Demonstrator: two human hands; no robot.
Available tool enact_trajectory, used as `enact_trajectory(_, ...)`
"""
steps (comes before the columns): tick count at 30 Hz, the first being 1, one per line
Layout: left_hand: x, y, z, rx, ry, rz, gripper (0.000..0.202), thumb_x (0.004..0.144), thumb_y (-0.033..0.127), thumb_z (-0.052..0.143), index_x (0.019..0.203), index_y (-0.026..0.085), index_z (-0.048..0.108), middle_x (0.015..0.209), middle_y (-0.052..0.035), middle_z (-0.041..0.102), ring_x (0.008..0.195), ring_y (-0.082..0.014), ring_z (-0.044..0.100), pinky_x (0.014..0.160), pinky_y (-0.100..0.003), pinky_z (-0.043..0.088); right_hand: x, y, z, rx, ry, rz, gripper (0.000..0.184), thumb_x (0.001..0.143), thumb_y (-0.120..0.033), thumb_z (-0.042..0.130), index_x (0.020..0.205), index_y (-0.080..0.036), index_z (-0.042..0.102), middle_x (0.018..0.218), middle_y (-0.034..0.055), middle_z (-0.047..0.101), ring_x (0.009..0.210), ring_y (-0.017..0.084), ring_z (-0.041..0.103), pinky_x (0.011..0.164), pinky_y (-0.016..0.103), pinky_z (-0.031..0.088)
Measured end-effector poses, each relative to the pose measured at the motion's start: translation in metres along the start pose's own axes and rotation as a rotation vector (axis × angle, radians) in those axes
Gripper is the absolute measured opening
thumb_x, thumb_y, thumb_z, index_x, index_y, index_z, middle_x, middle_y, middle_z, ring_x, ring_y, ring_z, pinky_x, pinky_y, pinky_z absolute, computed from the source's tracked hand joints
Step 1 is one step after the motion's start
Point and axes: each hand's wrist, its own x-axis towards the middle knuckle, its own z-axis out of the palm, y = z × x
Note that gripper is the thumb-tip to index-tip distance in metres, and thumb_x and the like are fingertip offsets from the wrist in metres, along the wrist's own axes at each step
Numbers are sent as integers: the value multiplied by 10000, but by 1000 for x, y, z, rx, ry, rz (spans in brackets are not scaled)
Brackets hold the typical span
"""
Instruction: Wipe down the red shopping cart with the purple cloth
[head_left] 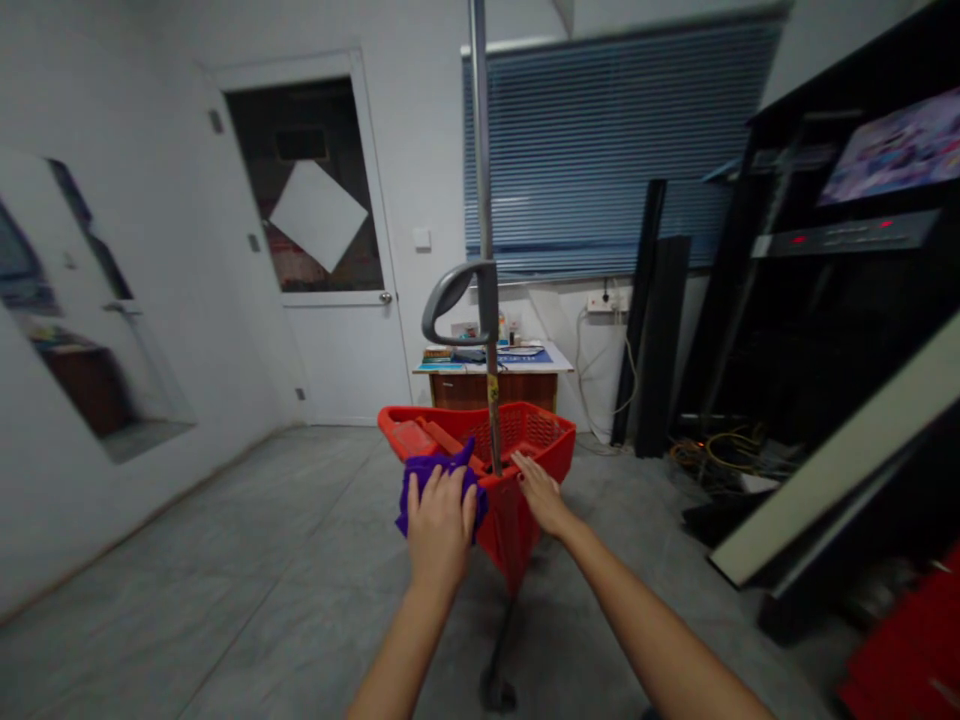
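Note:
A red plastic basket (536, 440) stands on the grey floor in front of me, with a tall metal pole and grey handle (486, 290) rising from its near rim. My left hand (439, 522) presses a purple cloth (417, 478) against the basket's near left side, fingers closed over the cloth. My right hand (540, 492) lies flat on the near rim just right of the pole, fingers stretched out and holding nothing.
Behind the basket stands a small wooden desk (495, 383) with clutter, under a blue window blind (607, 150). A white door (330, 290) is at the back left. Dark shelving with a screen (847, 300), black boards and cables fill the right. A red object (911, 640) sits bottom right.

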Motion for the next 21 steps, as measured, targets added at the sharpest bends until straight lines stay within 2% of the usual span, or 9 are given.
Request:
enact_trajectory(3,-2,8,9,42,21,104,312,951,311,454,1192,209,623,1240,-90,668,1224,-287,558,1119,-545,316,6,-12,14,5,-4,24,527,1002,-494,147,1450,-334,375,1515,19,411,1408,203,337,1106,515,328)
enact_trajectory(5,1,4,13,72,44,124,302,945,304,466,1178,214,635,1244,-91,666,1218,-285,562,1114,-533,325,6,-23,20,5,-1,33,514,1007,-474,162,1441,-320,391,1510,22,417,1408,196,330,1119,499,307)
enact_trajectory(10,6,-31,20,134,157,-52,333,944,314,471,1164,133,642,1109,-144,711,1180,-288,579,1121,-543,288,1,-52,28,12,-11,15,477,1012,-447,220,1413,-301,434,1468,27,468,1362,205,358,1114,467,292)
enact_trajectory(12,1,-43,27,152,236,-111,340,938,310,485,1191,133,628,1159,-152,691,1244,-295,531,1138,-559,238,-3,-64,27,19,-22,-4,472,1013,-443,227,1408,-305,444,1455,23,483,1330,211,376,1099,448,301)
enact_trajectory(14,-11,-51,36,176,299,-135,366,925,310,513,1245,155,599,1297,-155,620,1342,-312,431,1151,-582,182,-6,-76,25,30,-43,-23,469,1013,-449,223,1390,-319,469,1430,21,509,1275,222,413,1063,440,329)
enact_trajectory(16,-30,-54,49,208,316,-142,405,912,310,536,1290,169,570,1409,-163,524,1414,-329,318,1149,-603,155,-8,-86,21,45,-72,-40,475,1012,-465,207,1357,-341,509,1384,22,552,1201,230,455,1017,441,358)
enact_trajectory(18,-51,-56,63,242,287,-136,406,907,290,537,1290,162,574,1443,-181,479,1445,-334,249,1142,-605,175,-9,-93,17,59,-103,-58,495,1012,-476,175,1318,-363,547,1326,20,597,1138,231,483,986,442,372)
enact_trajectory(21,-79,-60,78,267,185,-63,359,907,200,495,1242,183,624,1426,-171,500,1444,-311,263,1141,-570,218,-10,-94,13,67,-140,-87,514,1019,-457,142,1279,-379,578,1267,0,635,1126,204,497,1005,422,357)
